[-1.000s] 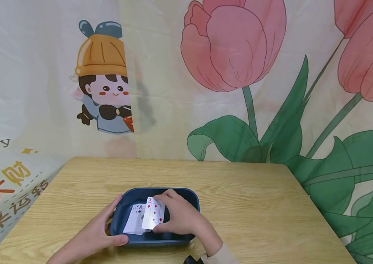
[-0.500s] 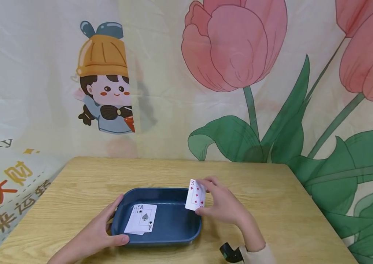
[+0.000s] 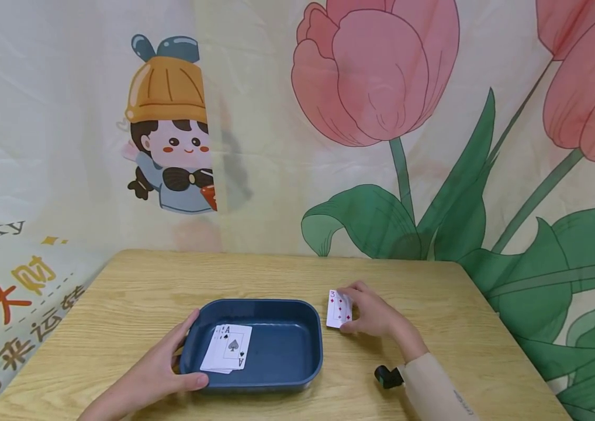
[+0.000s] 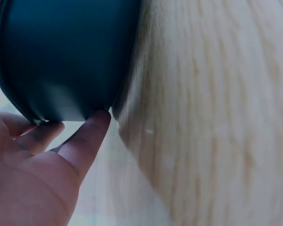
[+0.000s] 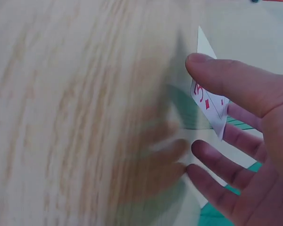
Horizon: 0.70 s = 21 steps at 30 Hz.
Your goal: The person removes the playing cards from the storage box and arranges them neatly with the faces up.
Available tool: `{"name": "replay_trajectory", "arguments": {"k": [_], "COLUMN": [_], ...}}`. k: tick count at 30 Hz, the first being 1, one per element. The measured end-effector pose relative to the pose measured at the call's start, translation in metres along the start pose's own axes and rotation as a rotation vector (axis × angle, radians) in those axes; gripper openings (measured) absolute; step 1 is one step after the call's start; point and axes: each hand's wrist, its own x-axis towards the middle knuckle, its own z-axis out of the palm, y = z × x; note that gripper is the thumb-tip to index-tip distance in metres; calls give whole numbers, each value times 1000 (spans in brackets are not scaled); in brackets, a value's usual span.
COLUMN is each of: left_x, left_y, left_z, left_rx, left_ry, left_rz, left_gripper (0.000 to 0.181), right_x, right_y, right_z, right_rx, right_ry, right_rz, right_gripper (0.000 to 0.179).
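With thumb and fingers at the ends of its long edges, my right hand [image 3: 377, 316] pinches a diamond playing card [image 3: 336, 310] to the right of a dark blue tray [image 3: 283, 351]. In the right wrist view the card [image 5: 209, 103] stands tilted close over the table, thumb on its face, the two lowest fingers spread off it. My left hand [image 3: 162, 369] holds the tray's left end, thumb at the near rim and fingers along the outer side. Inside the tray, on its left half, lies a fanned pile of playing cards [image 3: 231, 348], the ace of spades on top.
The wooden table [image 3: 408, 292] extends on both sides of the tray and behind it. Its back edge meets a patterned curtain [image 3: 255, 175] with tulips and a cartoon figure. A small black device [image 3: 388, 377] is at my right wrist, by the beige sleeve [image 3: 434, 389].
My right hand has lifted the diamond card off the pile, carried it right over the tray's rim and lowered it toward the table. The ace of spades became uncovered. My left hand stays on the tray.
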Motion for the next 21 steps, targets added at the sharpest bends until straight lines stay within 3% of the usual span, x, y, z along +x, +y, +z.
{"name": "replay_trajectory", "arguments": {"k": [9, 21], "left_x": [-1, -2], "left_y": [1, 1], "left_z": [0, 1], "left_rx": [15, -1], "left_ry": [12, 17], "left_rz": [10, 28], "left_gripper": [117, 117], "right_x": [20, 29], "right_y": [9, 14], "right_z": [6, 3], "right_rx": [-4, 23], "right_ry": [-86, -166], "right_rz": [14, 49], "right_gripper": [78, 75]}}
